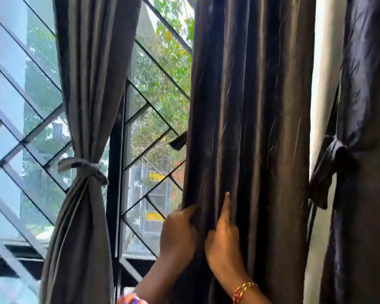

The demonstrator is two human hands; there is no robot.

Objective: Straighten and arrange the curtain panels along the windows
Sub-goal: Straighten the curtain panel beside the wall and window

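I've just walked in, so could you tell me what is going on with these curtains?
A person is working on the middle curtain, which hangs loose. The left hand grips its window-side edge and the right hand rests on the folds, one finger pointing up. The left curtain and the right curtain are each tied back.

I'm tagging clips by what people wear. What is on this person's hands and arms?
Both hands are bare, no gloves or rings visible. The right hand has a red and gold beaded bracelet at the wrist. Below the left hand, a bright multicoloured sleeve edge shows at the forearm.
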